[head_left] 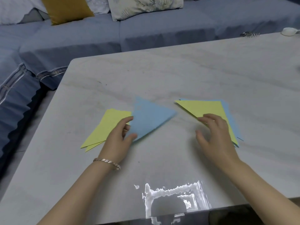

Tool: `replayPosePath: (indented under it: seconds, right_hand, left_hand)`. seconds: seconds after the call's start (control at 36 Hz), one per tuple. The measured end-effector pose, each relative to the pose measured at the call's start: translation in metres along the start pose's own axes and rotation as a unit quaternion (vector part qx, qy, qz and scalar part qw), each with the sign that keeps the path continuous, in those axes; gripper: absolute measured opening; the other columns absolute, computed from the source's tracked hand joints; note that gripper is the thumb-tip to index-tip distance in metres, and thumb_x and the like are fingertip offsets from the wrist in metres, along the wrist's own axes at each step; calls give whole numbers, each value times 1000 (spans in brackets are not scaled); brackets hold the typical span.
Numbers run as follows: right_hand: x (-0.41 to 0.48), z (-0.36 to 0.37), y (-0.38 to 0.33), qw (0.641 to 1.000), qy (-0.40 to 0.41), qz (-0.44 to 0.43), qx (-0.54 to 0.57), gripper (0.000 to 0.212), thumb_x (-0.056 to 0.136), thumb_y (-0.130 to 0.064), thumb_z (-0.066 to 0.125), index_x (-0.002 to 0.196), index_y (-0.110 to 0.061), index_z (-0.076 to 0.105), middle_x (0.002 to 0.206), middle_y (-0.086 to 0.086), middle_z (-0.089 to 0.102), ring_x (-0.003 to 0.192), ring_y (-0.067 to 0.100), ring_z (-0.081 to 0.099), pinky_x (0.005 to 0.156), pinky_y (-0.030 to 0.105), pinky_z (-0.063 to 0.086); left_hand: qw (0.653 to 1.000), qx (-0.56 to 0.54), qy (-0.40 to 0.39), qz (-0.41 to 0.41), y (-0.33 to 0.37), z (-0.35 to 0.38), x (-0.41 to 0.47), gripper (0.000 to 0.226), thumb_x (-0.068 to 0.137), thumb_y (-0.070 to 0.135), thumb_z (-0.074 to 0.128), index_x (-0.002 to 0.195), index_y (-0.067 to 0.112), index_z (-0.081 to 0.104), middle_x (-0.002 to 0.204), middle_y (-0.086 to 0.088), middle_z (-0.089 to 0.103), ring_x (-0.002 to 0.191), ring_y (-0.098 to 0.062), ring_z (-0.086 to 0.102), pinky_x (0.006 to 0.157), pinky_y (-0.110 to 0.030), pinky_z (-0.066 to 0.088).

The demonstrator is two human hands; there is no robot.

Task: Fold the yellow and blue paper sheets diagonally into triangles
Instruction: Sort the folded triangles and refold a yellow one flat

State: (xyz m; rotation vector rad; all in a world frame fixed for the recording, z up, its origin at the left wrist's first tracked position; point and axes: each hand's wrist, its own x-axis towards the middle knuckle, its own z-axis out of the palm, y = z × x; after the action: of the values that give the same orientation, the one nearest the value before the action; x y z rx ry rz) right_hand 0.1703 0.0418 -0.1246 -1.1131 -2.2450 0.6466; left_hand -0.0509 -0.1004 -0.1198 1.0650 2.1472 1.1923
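Two hands: left point(119, 137) pinching blue triangle point(149, 117), right point(215, 135) open over yellow triangle point(204, 108).

I see a pale grey marbled worktop point(162, 75). At its far right corner lie a small metal clip point(249, 34) and a white rounded object point(289, 31). Beyond the far edge, a blue-grey fabric sofa point(146, 33) carries a mustard-yellow cushion point(66, 9) and a pale patterned cushion point(142, 7).

No legible text, labels or numbers anywhere in view.

Left hand point(119, 135) seemingly pinches blue triangle point(150, 118).
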Motion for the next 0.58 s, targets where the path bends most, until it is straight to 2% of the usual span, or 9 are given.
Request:
replayPosePath:
  seconds: [0.06, 0.14, 0.22, 0.28, 0.33, 0.42, 0.5, 0.58]
  right_hand:
    - [-7, 4, -8, 998, 4, -60, 5, 29, 79, -7, 57, 108, -7, 60, 119, 13, 53, 114, 17, 38, 99, 13, 22]
    - [-19, 13, -10, 991, -58, -121, -11, 33, 81, -21, 46, 109, -8, 60, 122, 12, 56, 116, 17, 40, 101, 22, 25]
    - [-32, 24, -7, 976, -159, -143, -50, 44, 86, -33, 40, 121, -12, 54, 135, 7, 50, 128, 16, 37, 108, 24, 24]
    - [-39, 31, -3, 962, -191, -165, -108, 48, 92, -42, 31, 124, -13, 53, 135, 5, 50, 127, 19, 43, 104, 34, 30]
    - [-43, 36, 0, 944, -208, -187, -172, 56, 96, -44, 15, 123, -15, 54, 133, 4, 53, 124, 21, 48, 101, 40, 32]
    - [-48, 40, -1, 935, -226, -176, -211, 61, 96, -44, 7, 125, -15, 52, 134, 2, 53, 124, 20, 48, 109, 30, 25]
    - [-50, 45, -5, 933, -232, -167, -217, 61, 96, -42, 6, 127, -12, 50, 135, 4, 51, 126, 21, 46, 105, 30, 20]
    - [-49, 51, -11, 933, -244, -176, -200, 61, 97, -41, 6, 131, -9, 46, 138, 5, 48, 129, 19, 42, 107, 29, 17]
  left_hand:
    - [998, -9, -64, 26, 6, 8, -3, 51, 84, 3, 57, 109, 46, 47, 84, 1, 55, 68, -6, 50, 63, -9, 39]
    - [993, 5, -111, 33, 8, 22, -5, 55, 85, 5, 55, 105, 54, 42, 90, 1, 54, 76, -10, 52, 74, -18, 41]
    - [990, 68, -124, 30, 7, 34, -7, 50, 86, 5, 54, 123, 37, 43, 94, 9, 51, 82, -7, 51, 75, -5, 36]
    - [984, 131, -112, 52, 5, 41, -11, 52, 87, 4, 53, 133, 22, 39, 119, 4, 51, 105, -13, 51, 86, -3, 30]
    - [977, 187, -71, 76, 2, 46, -18, 56, 84, 2, 54, 136, 15, 38, 132, -6, 45, 121, -21, 44, 97, -15, 28]
    - [960, 255, 9, 117, -3, 54, -29, 59, 74, -5, 57, 131, 6, 44, 129, -21, 49, 116, -35, 51, 97, -37, 42]
    - [933, 301, -38, 195, -8, 65, -40, 40, 81, 12, 41, 118, 4, 56, 122, -17, 61, 109, -28, 62, 92, -31, 47]
    - [898, 379, -115, 189, -15, 70, -49, 51, 97, 29, 17, 119, 9, 58, 124, -5, 61, 113, -18, 59, 95, -32, 42]
